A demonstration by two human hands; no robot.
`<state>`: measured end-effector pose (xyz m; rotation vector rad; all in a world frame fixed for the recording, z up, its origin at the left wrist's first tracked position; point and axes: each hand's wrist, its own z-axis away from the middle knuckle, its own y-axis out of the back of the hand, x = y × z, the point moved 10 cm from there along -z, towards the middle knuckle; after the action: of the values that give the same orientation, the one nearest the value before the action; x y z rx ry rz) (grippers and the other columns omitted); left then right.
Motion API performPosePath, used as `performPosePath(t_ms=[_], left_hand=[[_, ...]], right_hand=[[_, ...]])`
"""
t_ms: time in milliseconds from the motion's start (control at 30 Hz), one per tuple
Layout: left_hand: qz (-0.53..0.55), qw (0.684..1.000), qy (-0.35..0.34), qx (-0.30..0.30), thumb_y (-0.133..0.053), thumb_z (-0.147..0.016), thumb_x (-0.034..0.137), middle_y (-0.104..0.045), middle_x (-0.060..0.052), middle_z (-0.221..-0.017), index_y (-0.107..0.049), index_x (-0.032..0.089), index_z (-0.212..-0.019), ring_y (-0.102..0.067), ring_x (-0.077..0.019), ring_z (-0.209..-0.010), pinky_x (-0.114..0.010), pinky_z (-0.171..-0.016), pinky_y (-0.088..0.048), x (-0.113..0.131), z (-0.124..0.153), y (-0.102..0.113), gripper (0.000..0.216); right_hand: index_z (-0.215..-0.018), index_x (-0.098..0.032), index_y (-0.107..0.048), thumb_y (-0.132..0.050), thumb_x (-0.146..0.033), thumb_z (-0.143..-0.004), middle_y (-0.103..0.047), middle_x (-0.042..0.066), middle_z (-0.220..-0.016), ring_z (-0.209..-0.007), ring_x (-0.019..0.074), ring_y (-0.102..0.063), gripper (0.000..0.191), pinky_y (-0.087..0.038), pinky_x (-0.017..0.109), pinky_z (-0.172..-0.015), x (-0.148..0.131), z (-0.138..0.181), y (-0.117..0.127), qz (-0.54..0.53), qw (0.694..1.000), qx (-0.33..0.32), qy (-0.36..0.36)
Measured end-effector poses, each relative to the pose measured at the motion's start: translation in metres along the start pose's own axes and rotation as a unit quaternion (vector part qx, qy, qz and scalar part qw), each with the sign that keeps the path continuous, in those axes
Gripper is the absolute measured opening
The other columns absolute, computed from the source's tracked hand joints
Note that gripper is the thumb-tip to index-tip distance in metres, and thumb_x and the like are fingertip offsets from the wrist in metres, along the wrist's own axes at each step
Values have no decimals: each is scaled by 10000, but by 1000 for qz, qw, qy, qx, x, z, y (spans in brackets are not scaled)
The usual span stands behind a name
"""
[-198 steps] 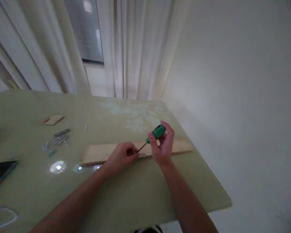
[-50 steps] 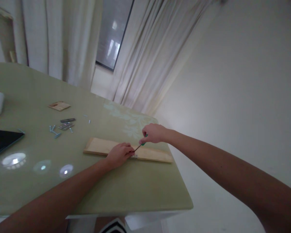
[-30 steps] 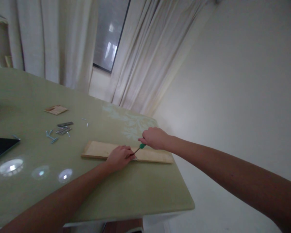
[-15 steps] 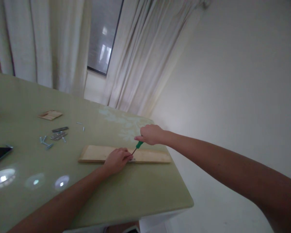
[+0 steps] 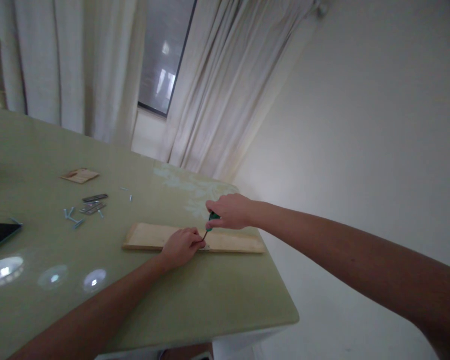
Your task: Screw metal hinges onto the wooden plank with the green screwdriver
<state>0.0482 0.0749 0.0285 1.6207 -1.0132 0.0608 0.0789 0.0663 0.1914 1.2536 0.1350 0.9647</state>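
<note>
A long pale wooden board point(image 5: 236, 242) lies flat near the table's right end. My right hand point(image 5: 232, 211) is closed around a green-handled screwdriver point(image 5: 213, 218), whose shaft slants down to the board's middle. My left hand point(image 5: 182, 246) rests on the board with its fingers pinched together beside the screwdriver's tip. What those fingers hold is hidden. Just right of the fingertips, a small metal plate point(image 5: 207, 247) shows at the board's near edge.
Several loose screws point(image 5: 73, 216) and metal plates point(image 5: 93, 206) lie on the green table point(image 5: 225, 295) to the left. Behind them is a small wooden piece point(image 5: 80, 175). A dark flat object point(image 5: 0, 236) sits at far left. A wall and curtains stand beyond.
My right hand has shifted slightly left and turned, with its fingers now wrapped further around the screwdriver handle, which stands a little steeper. My left hand stays on the board.
</note>
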Motion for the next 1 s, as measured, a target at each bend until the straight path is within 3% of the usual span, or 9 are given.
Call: performPosePath(t_ms=[100,167,300,433,600,733,833,900,1000], left_hand=[[-4,1000,4,0,-512,-1046,392,-728,-49,-932,-761,234,-814,-667,-203,-875,-324,-781,-441,-3,1,-1,375],[-7,1000,7,-3,-517,-1047,404,-728,-50,-940,-764,236,-841,-667,-209,-895,-324,-795,-446,-5,1,-2,363],[-15,1000,5,-18,-662,-975,426,-738,-50,-1007,-785,259,-940,-676,-241,-981,-335,-843,-454,-4,2,-5,212],[-20,1000,4,-17,-692,-952,462,-739,-61,-1029,-791,257,-953,-676,-261,-1013,-354,-873,-460,-1,3,-5,228],[-22,1000,6,0,-482,-1065,378,-731,-69,-971,-787,242,-901,-672,-236,-961,-359,-857,-454,-1,3,-4,372],[-25,1000,-1,-1,-482,-1069,374,-729,-76,-985,-787,237,-933,-670,-247,-983,-373,-878,-450,0,2,-6,361],[-29,1000,-3,-2,-488,-1071,364,-728,-75,-994,-786,237,-950,-675,-251,-992,-373,-873,-449,1,1,-6,345],[-34,999,-4,-1,-493,-1070,354,-724,-74,-989,-783,233,-942,-677,-255,-995,-374,-866,-447,2,2,-5,339],[-44,999,-6,-2,-496,-1070,343,-719,-72,-983,-775,229,-921,-677,-257,-994,-376,-865,-443,4,2,-4,336]], right_hand=[[-1324,-256,-620,-645,-473,-995,-768,126,-1205,-1064,292,-734,395,-494,341,-799,-18,3,1,76,987,2,139],[-1262,-214,-675,-593,-543,-1010,-776,164,-1160,-1078,328,-737,423,-504,375,-816,-5,-1,0,76,994,-2,84],[-1102,-142,-769,-427,-746,-992,-780,246,-1078,-1048,390,-752,703,-533,417,-759,21,-3,-8,18,996,-32,-80],[-1213,-155,-720,-472,-742,-975,-781,229,-1111,-1041,371,-756,680,-536,395,-746,20,3,-6,7,996,-38,-79],[-1428,-244,-526,-716,-517,-932,-752,164,-1272,-1129,330,-729,597,-512,358,-827,5,2,-3,39,998,-26,35],[-1302,-160,-643,-485,-647,-1024,-766,218,-1184,-1099,349,-739,582,-519,366,-788,25,-2,-13,19,996,-39,-74],[-1175,-132,-717,-395,-671,-1044,-783,227,-1095,-995,331,-766,641,-522,352,-729,30,4,-20,12,993,-64,-102],[-1258,-183,-689,-513,-662,-1007,-782,187,-1157,-1033,314,-757,569,-523,343,-764,23,9,-19,15,996,-64,-61],[-1363,-277,-629,-619,-572,-988,-765,139,-1252,-1132,306,-727,478,-512,378,-886,2,12,-15,56,996,-37,56]])
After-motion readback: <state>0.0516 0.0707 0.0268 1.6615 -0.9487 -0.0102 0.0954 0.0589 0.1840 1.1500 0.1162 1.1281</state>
